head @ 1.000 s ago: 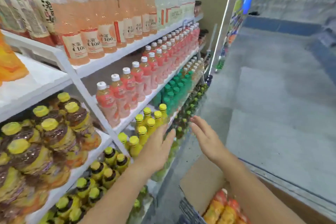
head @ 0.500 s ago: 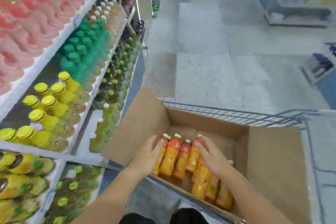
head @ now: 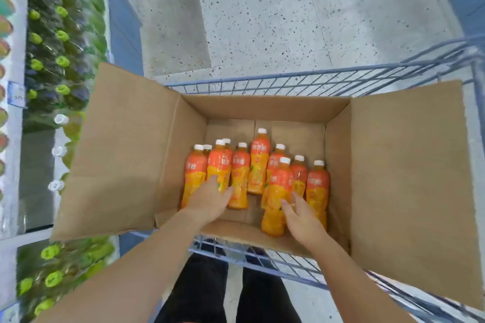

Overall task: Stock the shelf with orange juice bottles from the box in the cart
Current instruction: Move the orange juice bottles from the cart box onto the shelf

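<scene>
Left hand [head: 210,198]: fingers spread, palm down, resting on the lower bodies of the bottles in the left cluster; not yet closed round any one of them. Right hand [head: 299,214]: fingers apart, tips touching the side of the near bottle [head: 275,199] of the right cluster; no grip formed.

Bottles [head: 258,165]: about ten, orange juice, white caps, standing roughly upright on the floor of the box [head: 265,106]. Seen from above, their long axes run from the bases under the hands to the caps beyond the fingertips. Several lean a little.

Key relation: bottles lie directly under and just ahead of both hands. Left hand is nearer the left cluster, right hand nearer the right. The middle bottle stands farther out, between the two.

Judgement: each hand needs to wrap a bottle body sideways and lift straight up along the axis to clear the neighbours.

Outward: the box flaps are folded open on both sides. The box sits in the cart [head: 288,84]. The shelf [head: 15,139] lies to the left of the left hand, with green-capped bottles [head: 61,60] on it.
</scene>
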`<state>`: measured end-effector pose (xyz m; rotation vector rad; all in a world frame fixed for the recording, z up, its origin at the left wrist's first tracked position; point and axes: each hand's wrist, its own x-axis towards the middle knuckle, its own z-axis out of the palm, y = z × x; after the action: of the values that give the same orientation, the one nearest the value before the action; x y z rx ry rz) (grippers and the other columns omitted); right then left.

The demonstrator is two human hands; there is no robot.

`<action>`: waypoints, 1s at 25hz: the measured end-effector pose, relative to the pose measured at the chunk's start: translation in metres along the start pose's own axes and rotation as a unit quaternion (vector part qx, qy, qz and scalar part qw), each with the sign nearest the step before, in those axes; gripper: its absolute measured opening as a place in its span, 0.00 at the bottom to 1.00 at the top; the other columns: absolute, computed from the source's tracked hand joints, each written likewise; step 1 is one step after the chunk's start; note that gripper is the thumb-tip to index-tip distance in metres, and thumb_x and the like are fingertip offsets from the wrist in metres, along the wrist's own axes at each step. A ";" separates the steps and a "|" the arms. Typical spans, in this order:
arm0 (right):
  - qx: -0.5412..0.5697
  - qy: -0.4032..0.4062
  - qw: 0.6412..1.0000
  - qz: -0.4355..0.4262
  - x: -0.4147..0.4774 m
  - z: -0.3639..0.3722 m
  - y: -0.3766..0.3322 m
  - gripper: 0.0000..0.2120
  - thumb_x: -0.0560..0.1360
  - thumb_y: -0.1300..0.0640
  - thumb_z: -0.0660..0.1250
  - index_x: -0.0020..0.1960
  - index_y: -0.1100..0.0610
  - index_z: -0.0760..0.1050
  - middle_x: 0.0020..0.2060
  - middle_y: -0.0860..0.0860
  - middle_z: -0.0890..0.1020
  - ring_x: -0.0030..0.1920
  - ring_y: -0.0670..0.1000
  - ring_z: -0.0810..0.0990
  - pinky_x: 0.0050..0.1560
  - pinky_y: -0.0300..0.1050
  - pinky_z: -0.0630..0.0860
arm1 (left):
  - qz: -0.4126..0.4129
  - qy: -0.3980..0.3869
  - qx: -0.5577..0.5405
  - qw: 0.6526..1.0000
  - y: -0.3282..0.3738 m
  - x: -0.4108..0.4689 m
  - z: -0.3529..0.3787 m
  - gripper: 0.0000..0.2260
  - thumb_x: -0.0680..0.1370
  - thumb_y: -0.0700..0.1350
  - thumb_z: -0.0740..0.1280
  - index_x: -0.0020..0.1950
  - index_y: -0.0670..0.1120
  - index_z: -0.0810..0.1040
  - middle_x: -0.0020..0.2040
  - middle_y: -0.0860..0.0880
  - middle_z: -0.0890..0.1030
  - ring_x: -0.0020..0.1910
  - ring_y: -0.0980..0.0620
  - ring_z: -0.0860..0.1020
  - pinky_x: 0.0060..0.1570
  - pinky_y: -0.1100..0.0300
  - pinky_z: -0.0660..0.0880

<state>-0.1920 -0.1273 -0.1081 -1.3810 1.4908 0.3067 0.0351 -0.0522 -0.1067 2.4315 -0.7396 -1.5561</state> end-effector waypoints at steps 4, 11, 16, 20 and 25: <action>0.030 0.025 0.998 0.057 0.030 0.026 0.015 0.28 0.81 0.40 0.57 0.77 0.50 0.60 0.72 0.54 0.72 0.70 0.58 0.73 0.72 0.59 0.68 | -0.015 0.039 0.039 0.998 -0.007 0.044 0.004 0.19 0.77 0.51 0.69 0.64 0.44 0.70 0.60 0.42 0.78 0.59 0.40 0.78 0.60 0.47 0.75; 0.051 0.092 0.984 0.147 0.074 0.056 0.005 0.35 0.73 0.43 0.73 0.70 0.59 0.63 0.63 0.58 0.76 0.64 0.63 0.76 0.64 0.56 0.74 | -0.021 0.087 0.135 0.987 -0.008 0.084 0.031 0.37 0.74 0.52 0.76 0.72 0.35 0.63 0.70 0.38 0.67 0.69 0.40 0.70 0.68 0.50 0.69; 0.065 0.125 0.976 0.168 0.082 0.059 0.006 0.34 0.72 0.45 0.75 0.68 0.59 0.63 0.61 0.58 0.78 0.61 0.63 0.78 0.58 0.54 0.75 | -0.047 0.074 0.038 0.995 -0.006 0.105 0.044 0.37 0.69 0.49 0.79 0.71 0.41 0.64 0.65 0.41 0.74 0.63 0.39 0.76 0.60 0.48 0.75; 0.114 0.090 0.980 0.135 0.075 0.048 0.006 0.31 0.70 0.49 0.77 0.67 0.54 0.67 0.57 0.54 0.79 0.58 0.59 0.79 0.60 0.54 0.76 | -0.075 0.000 -0.084 0.994 -0.015 0.100 0.027 0.33 0.69 0.48 0.80 0.67 0.45 0.68 0.60 0.45 0.78 0.58 0.43 0.78 0.56 0.49 0.77; 0.169 0.051 0.981 0.082 0.038 0.027 -0.020 0.27 0.69 0.52 0.78 0.63 0.48 0.70 0.53 0.51 0.80 0.53 0.53 0.81 0.57 0.54 0.78 | -0.048 -0.091 -0.216 0.971 -0.003 0.056 0.003 0.29 0.70 0.45 0.80 0.65 0.51 0.68 0.56 0.49 0.80 0.54 0.48 0.81 0.52 0.49 0.79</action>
<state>-0.1543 -0.1356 -0.1413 -1.0189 1.6594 0.0789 0.0522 -0.0765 -0.1547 2.0515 -0.2671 -1.7731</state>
